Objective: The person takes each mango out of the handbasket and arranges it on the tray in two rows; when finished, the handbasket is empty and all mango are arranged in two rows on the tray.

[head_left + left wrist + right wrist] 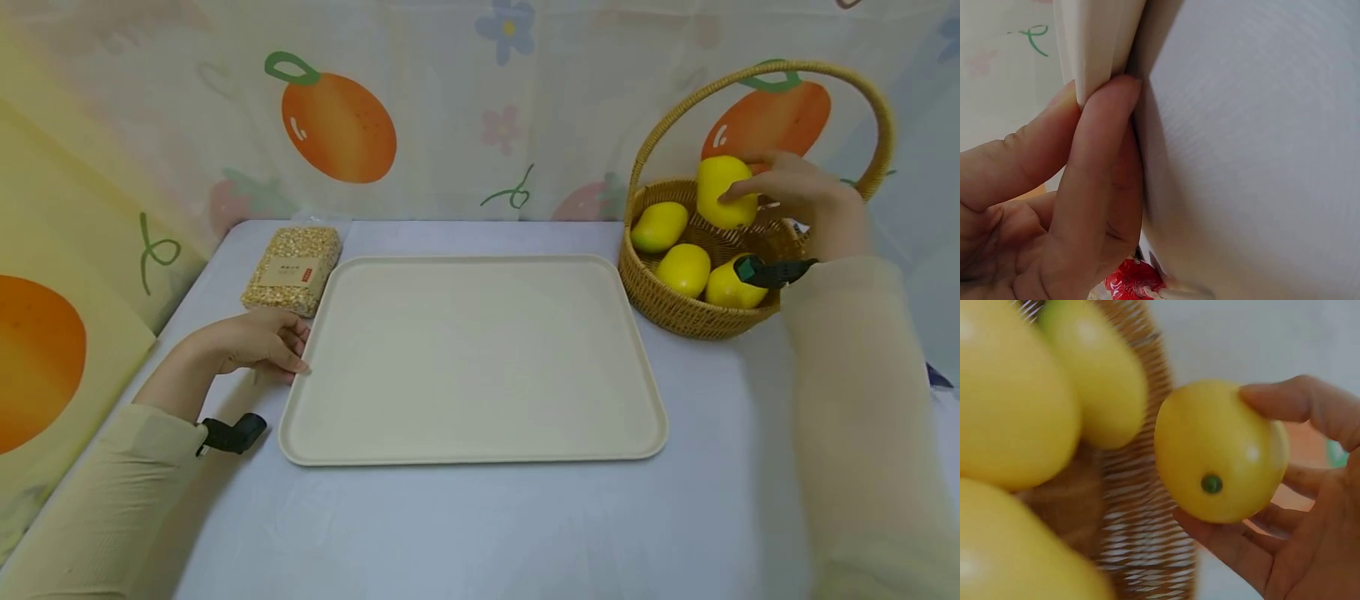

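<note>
Landmark: the tray (pixel 472 358), a smooth, matte, cream rectangle with rounded corners and a raised rim, set on a white cloth (pixel 487 533).

Left hand (pixel 266 342): positioned at the tray's left edge. I see thumb and fingers clamped on the rim, thumb at the upper side, fingers beneath.

Right hand (pixel 798 196): positioned beyond the tray's far right corner. Thumb and fingers are clamped around one yellow fruit (pixel 723 196), rounded, smooth and faintly glossy, with a small green stem dot on its end. The held fruit is above the basket.

Basket (pixel 697 321): round, brown, woven, with a tall arched handle (pixel 750 69); it stands just beside the tray's far right corner. Three similar fruits (pixel 660 227) lie inside, one tinged green.

Packet (pixel 292 262): clear, block-shaped, filled with coarse golden grains and bearing a paper label; located beside the tray's far left corner.

Backdrop (pixel 435 50): fruit-printed fabric, behind the tray.
</note>
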Action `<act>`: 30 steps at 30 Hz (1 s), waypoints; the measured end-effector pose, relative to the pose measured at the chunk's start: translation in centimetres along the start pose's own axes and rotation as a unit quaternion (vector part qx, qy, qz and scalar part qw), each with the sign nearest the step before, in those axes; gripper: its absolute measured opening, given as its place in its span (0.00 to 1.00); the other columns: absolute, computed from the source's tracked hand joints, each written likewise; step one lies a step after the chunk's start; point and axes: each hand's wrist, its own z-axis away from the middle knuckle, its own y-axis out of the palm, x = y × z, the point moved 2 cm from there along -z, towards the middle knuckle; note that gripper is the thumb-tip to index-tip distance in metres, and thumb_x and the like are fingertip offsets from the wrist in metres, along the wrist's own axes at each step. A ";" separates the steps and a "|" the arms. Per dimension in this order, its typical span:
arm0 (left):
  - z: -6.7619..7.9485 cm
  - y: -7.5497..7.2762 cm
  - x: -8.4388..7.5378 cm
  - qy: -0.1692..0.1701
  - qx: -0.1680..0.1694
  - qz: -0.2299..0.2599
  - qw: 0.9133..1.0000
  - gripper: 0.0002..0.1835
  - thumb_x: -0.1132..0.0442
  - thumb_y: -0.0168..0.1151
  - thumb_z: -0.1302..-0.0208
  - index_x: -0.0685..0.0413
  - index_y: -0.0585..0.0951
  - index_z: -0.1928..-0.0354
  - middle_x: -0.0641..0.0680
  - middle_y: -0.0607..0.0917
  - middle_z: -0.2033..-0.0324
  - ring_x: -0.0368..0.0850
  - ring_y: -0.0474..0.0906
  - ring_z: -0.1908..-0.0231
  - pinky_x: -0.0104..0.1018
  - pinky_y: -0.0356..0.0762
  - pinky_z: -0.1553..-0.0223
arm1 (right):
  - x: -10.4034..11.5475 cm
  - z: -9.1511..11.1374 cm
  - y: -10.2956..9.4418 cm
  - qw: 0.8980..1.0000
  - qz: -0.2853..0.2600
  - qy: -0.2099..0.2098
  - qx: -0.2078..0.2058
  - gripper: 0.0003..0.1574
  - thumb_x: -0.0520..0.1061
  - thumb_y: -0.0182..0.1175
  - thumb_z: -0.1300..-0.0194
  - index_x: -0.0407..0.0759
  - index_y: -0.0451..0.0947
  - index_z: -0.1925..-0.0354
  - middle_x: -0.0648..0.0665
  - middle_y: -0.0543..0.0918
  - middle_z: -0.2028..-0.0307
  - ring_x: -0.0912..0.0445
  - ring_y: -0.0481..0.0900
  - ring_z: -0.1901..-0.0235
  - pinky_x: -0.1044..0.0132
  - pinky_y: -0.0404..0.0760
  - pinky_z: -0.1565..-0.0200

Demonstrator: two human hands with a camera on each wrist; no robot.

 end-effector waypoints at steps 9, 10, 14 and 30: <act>0.0 0.0 0.0 0.004 0.001 0.002 1.000 0.27 0.71 0.68 0.41 0.70 0.64 0.45 0.51 0.72 0.65 0.37 0.78 0.69 0.28 0.86 0.64 | 3.8 2.7 -1.0 0.995 -0.040 -0.093 0.002 0.60 0.46 0.62 0.32 0.77 0.31 0.25 0.56 0.62 0.38 0.70 0.75 0.55 0.77 0.82 0.58; 0.0 0.0 0.0 0.005 0.001 0.003 1.000 0.27 0.71 0.68 0.41 0.70 0.64 0.45 0.51 0.72 0.65 0.37 0.78 0.69 0.29 0.86 0.64 | 4.1 3.1 -0.8 0.994 -0.037 -0.098 0.009 0.59 0.46 0.62 0.32 0.78 0.31 0.25 0.54 0.61 0.36 0.70 0.74 0.54 0.77 0.82 0.58; 0.0 0.0 -0.1 0.007 0.004 0.006 1.000 0.28 0.70 0.68 0.41 0.70 0.64 0.45 0.51 0.72 0.65 0.38 0.78 0.69 0.29 0.87 0.64 | 5.1 4.4 0.5 0.993 -0.002 -0.109 0.044 0.58 0.47 0.62 0.32 0.77 0.33 0.25 0.43 0.49 0.26 0.66 0.74 0.51 0.71 0.84 0.56; -0.4 0.0 0.1 0.015 0.010 0.027 0.999 0.28 0.71 0.68 0.42 0.70 0.63 0.45 0.50 0.73 0.66 0.38 0.79 0.69 0.30 0.87 0.63 | 10.8 7.2 7.7 0.977 0.061 -0.157 0.127 0.56 0.56 0.66 0.37 0.72 0.40 0.25 0.43 0.58 0.29 0.46 0.72 0.44 0.60 0.80 0.51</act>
